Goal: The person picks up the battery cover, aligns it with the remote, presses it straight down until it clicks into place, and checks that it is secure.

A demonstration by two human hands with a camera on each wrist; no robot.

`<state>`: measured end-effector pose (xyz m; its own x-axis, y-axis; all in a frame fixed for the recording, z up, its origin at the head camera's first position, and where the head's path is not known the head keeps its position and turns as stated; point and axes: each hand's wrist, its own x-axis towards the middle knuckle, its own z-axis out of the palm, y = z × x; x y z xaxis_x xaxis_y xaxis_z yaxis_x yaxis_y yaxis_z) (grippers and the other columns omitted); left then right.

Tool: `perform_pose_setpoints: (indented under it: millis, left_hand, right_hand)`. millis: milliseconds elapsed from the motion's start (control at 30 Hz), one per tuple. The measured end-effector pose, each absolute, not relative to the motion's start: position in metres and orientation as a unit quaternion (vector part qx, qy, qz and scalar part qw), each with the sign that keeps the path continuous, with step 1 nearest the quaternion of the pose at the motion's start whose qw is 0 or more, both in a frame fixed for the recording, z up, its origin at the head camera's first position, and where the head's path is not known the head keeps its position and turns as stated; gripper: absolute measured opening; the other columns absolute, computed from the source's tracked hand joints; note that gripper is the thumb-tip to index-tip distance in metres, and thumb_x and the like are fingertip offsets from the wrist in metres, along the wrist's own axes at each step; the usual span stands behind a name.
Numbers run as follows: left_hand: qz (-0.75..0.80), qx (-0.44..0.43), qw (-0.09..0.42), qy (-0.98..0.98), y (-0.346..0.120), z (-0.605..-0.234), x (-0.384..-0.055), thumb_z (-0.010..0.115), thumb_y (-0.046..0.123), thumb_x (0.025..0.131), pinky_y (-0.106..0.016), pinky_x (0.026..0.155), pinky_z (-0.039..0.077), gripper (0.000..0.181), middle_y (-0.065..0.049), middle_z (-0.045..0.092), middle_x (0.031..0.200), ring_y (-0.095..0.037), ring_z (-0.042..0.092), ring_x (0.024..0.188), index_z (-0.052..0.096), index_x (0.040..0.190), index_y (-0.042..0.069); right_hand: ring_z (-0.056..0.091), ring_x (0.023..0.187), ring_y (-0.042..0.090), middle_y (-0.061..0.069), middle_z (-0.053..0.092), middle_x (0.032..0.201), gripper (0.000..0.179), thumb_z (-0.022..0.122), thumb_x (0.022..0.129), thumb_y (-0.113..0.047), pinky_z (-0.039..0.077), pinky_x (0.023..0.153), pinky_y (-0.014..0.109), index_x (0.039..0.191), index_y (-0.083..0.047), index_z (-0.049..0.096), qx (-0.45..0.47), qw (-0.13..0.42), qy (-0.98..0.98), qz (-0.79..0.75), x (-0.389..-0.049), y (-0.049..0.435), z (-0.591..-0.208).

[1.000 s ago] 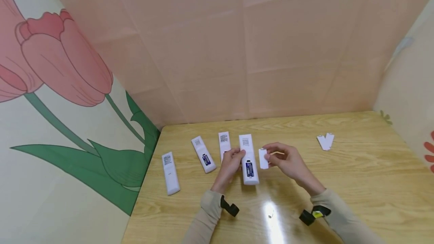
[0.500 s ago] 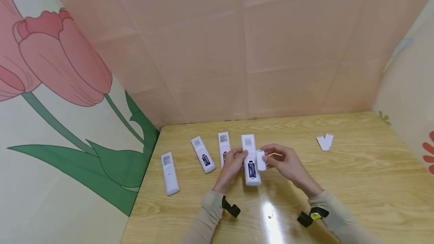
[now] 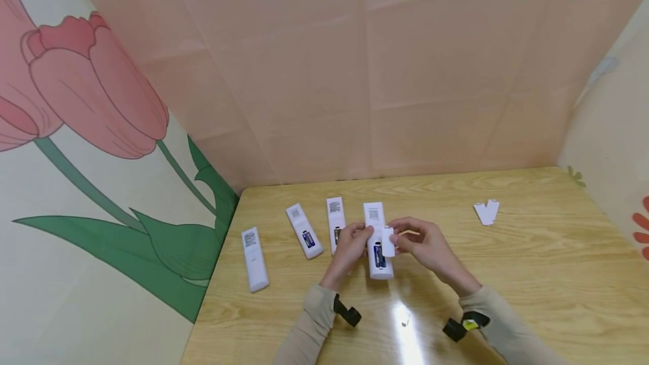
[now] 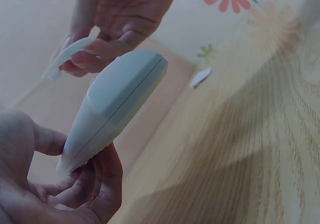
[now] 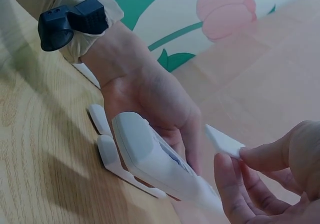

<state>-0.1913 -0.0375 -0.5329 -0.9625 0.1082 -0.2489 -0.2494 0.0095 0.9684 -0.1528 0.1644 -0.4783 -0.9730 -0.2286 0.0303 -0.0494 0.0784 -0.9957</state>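
Observation:
My left hand [image 3: 351, 246] grips a white remote control [image 3: 373, 216] by its side, thumb on its back face, holding it above the table. The remote's battery compartment is uncovered and blue batteries [image 3: 379, 256] lie in it. Between thumb and fingers my right hand [image 3: 423, 244] pinches a white battery cover [image 3: 387, 241], which overlaps the compartment's right edge in the head view. In the right wrist view the cover [image 5: 225, 141] is apart from the remote [image 5: 145, 144], above its back. The left wrist view shows the remote's rounded end [image 4: 130, 79] and the cover beyond it.
Left of the hands lie a remote [image 3: 336, 213] and another remote [image 3: 304, 231], both with open battery compartments. Farther left is a covered remote [image 3: 255, 261]. Two loose battery covers [image 3: 487, 212] overlap at the table's right rear. A pink sheet [image 3: 370, 72] hangs behind the table.
The battery cover in my right hand has moved left, from beside the remote to over its compartment's edge. My left hand has shifted the remote slightly right.

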Motion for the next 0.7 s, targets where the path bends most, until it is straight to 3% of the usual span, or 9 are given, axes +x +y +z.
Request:
perform_pose_setpoints:
  millis: [467, 700]
  left_hand:
    - [0.71, -0.043, 0.123, 0.692, -0.031, -0.5362, -0.1879, 0.067, 0.027, 0.105, -0.024, 0.065, 0.056, 0.043, -0.011, 0.078, 0.11, -0.013, 0.068, 0.082, 0.065, 0.135, -0.003]
    - [0.705, -0.043, 0.12, 0.697, -0.0303, -0.5355, -0.1866, 0.066, 0.028, 0.105, -0.023, 0.065, 0.056, 0.044, -0.012, 0.079, 0.112, -0.012, 0.069, 0.084, 0.065, 0.135, -0.004]
  right_hand:
    - [0.077, 0.091, 0.015, 0.034, 0.068, 0.116, 0.031, 0.074, 0.097, 0.002, 0.067, 0.079, 0.04, 0.126, 0.013, 0.067, -0.111, 0.069, 0.731, -0.67, -0.1492, 0.1642, -0.4853]
    - [0.077, 0.094, 0.019, 0.033, 0.068, 0.124, 0.03, 0.076, 0.096, 0.001, 0.067, 0.083, 0.044, 0.124, 0.011, 0.07, -0.105, 0.09, 0.74, -0.658, -0.1468, 0.1638, -0.4883]
